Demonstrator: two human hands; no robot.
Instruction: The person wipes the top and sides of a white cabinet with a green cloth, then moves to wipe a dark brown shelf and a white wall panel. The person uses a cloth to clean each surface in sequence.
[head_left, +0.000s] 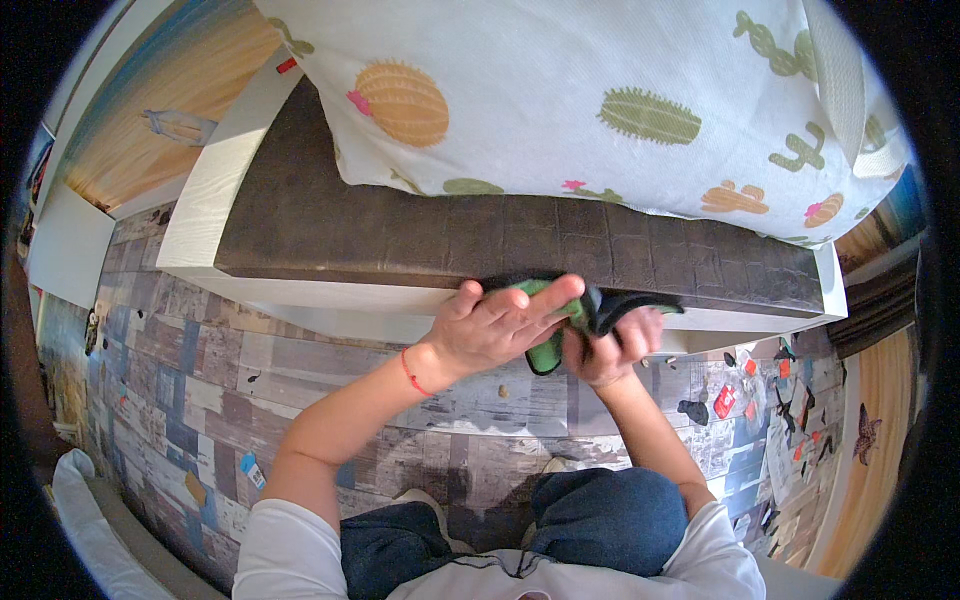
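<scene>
A small green and black fabric item (545, 352) with dark edging is between my hands, in front of the bench edge; its exact kind is unclear. My left hand (495, 326), with a red string bracelet (411, 373) at the wrist, holds it from the left, its fingers partly stretched across the green part. Curled around its right side is my right hand (611, 349), blurred. A black-edged flap (634, 306) sticks out above the right hand. The fingers hide part of the item. Directly beyond lies the dark brown leather-look top (390, 232) of a white-framed bench.
A large white fabric bag (525, 97) with printed cacti stands on the bench. Scraps and a red packet (724, 402) litter the wood-patterned floor (315, 375) at right. A blue tag (253, 469) lies at left. A dark curtain (877, 300) hangs at right.
</scene>
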